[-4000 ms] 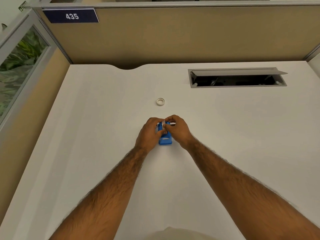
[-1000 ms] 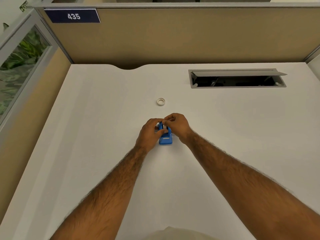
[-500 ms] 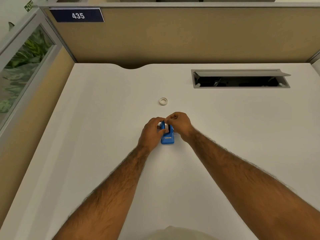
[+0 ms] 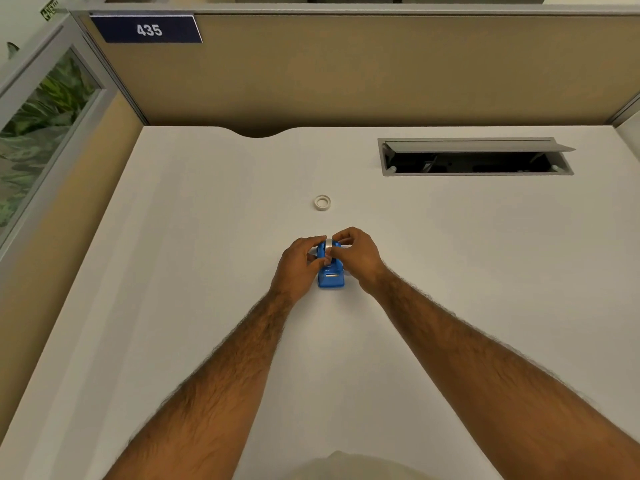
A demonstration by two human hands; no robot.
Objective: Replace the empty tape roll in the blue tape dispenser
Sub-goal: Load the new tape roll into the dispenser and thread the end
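A small blue tape dispenser (image 4: 330, 278) stands on the white desk (image 4: 207, 271), its cutter end toward me. A clear tape roll (image 4: 328, 244) sits in its top. My left hand (image 4: 298, 265) grips the dispenser's left side, thumb against the roll. My right hand (image 4: 356, 256) pinches the roll from the right and above. A small white ring, the empty tape core (image 4: 322, 202), lies flat on the desk a short way beyond both hands. The dispenser's far end is hidden by my fingers.
A grey cable hatch (image 4: 474, 157) with its lid raised opens in the desk at the back right. Tan partition walls (image 4: 346, 74) close the desk at the back and left, with a "435" sign (image 4: 149, 29). A glass panel (image 4: 38, 126) stands at left.
My hands stay closed around the dispenser. The tape roll now shows more plainly on top between my fingers, and the whole scene has drifted slightly right in the view.
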